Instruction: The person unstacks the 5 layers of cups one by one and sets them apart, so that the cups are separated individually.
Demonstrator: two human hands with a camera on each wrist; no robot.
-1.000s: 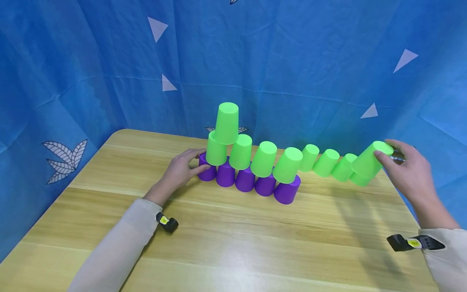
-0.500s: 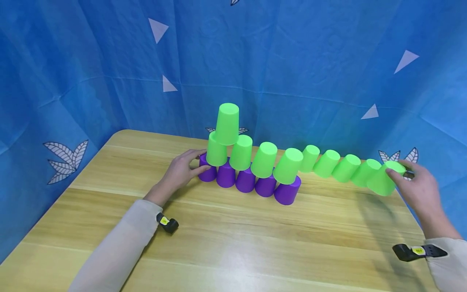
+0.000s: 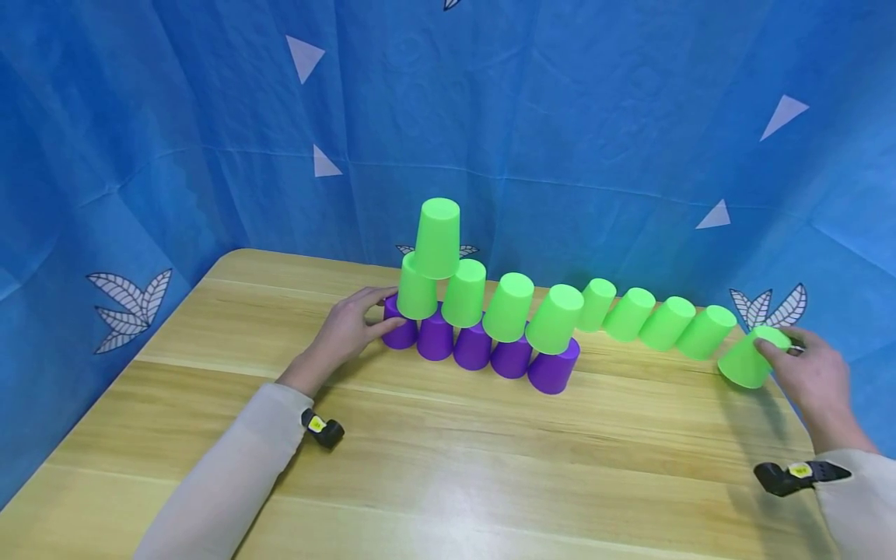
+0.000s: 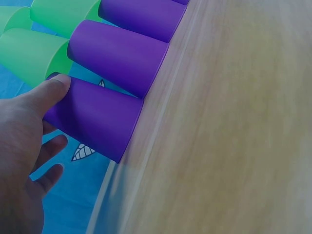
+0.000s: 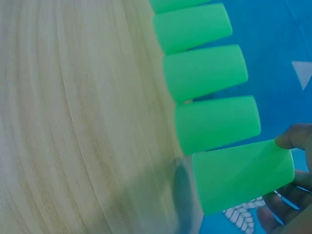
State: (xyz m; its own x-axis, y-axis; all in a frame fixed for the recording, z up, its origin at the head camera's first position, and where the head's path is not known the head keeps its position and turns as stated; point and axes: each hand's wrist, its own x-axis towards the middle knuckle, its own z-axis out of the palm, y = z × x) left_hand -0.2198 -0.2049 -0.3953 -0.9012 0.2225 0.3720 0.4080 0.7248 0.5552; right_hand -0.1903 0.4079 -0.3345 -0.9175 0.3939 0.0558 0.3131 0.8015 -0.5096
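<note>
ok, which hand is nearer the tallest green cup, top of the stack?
Left. The left hand rests on the end purple cup just below the top green cup; the right hand is far off, holding the end green cup.

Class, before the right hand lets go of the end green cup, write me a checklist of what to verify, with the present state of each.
1. Right hand has a grip on the end green cup: ok.
2. End green cup set flat on the table: cannot tell; it looks tilted.
3. Cup in line with the row of green cups: ok.
4. Left hand steadying the leftmost purple cup: ok.
5. Top green cup upright on the stack: ok.
</note>
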